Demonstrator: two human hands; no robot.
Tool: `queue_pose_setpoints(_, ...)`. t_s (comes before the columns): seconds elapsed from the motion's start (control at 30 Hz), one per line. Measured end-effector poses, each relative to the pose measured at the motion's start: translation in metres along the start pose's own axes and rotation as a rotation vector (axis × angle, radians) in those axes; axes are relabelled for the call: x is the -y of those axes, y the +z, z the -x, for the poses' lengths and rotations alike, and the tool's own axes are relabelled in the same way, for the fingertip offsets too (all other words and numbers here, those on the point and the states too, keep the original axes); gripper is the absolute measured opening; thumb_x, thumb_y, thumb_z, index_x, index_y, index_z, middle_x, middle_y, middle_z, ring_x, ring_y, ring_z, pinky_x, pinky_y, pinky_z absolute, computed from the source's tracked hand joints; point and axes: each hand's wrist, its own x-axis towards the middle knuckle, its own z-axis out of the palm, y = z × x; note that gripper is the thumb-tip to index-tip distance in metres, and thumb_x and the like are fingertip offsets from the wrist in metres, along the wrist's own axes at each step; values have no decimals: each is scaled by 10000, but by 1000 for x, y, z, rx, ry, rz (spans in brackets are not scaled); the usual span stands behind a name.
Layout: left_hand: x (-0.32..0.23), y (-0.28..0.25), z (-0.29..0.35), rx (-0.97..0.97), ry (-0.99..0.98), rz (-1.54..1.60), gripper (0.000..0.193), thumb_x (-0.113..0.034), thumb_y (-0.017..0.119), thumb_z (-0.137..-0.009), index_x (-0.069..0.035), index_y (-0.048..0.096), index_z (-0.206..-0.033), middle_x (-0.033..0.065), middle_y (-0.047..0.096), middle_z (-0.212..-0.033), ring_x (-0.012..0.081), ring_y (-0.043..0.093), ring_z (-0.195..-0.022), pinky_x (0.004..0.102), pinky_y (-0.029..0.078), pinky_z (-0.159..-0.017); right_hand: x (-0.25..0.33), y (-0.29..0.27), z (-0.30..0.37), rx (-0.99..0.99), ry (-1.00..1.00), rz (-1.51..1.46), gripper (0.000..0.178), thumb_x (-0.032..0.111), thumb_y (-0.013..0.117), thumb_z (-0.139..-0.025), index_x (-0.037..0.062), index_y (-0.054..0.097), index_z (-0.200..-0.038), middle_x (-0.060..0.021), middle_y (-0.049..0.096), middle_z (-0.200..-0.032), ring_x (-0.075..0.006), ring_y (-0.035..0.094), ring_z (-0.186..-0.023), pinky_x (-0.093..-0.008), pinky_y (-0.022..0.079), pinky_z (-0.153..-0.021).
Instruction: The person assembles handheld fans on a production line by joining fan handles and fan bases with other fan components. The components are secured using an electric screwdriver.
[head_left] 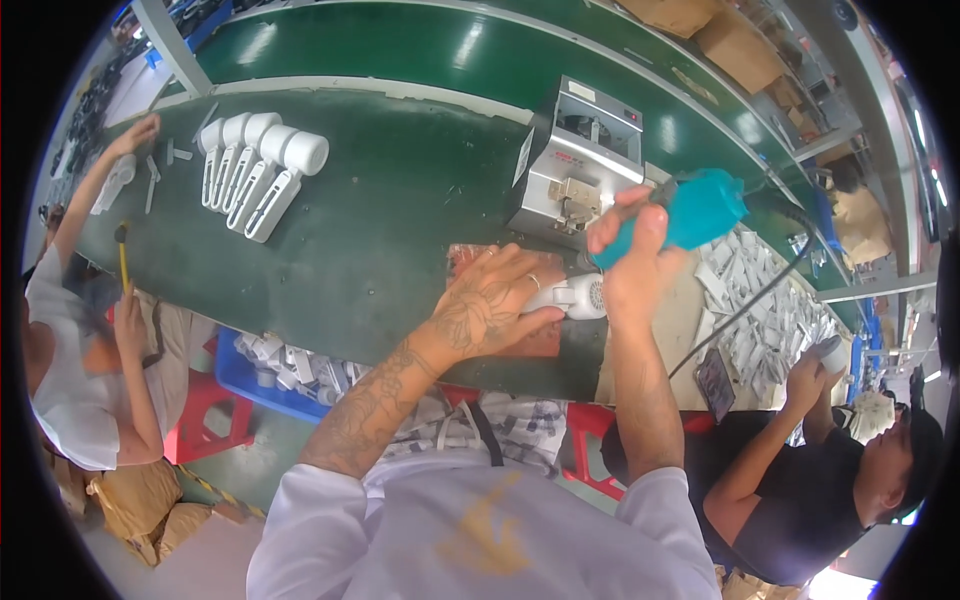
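Observation:
My right hand (pixel 640 250) is wrapped around a teal electric screwdriver (pixel 690 215) with a dark cord, held tilted over the work. Its tip points down near a white handheld appliance with a round grille (pixel 585 298), though my fingers hide the exact contact. My left hand (pixel 492 300) presses that appliance down on a reddish mat (pixel 530 340), thumb along its near side and fingers over its body. Just beyond both hands stands a silver-and-black screw feeder (pixel 580 160).
Several finished-looking white appliances (pixel 262 165) lie in a row at the far left. White parts are heaped (pixel 760 290) on the right, near a phone (pixel 714 385). A blue bin (pixel 232 365) holds more parts. Co-workers sit left and right, their hands (pixel 130 310) (pixel 808 380) on their own pieces.

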Motion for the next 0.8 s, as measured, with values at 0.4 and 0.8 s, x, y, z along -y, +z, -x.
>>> queue_pose_setpoints(0.4, -2, -1, 0, -3, 0, 28, 452, -389, 753, -880, -138, 686, -1250, 70, 670, -1268, 309, 620, -1121, 449, 489, -995, -3, -7, 20, 74, 24, 9, 411, 376, 610, -1032, -31, 550, -1040, -72, 545, -683, -169, 538, -592, -318, 469, -569)
queue_pose_setpoints(0.8, -7, -8, -5, 170, -85, 39, 459, -410, 646, -956, -96, 644, -1289, 122, 602, -1318, 350, 550, -1224, 518, 417, -1091, -17, -8, 20, 36, 27, 32, 418, 406, 582, -1046, 6, 503, -952, -80, 517, -665, -186, 516, -565, -339, 463, -553)
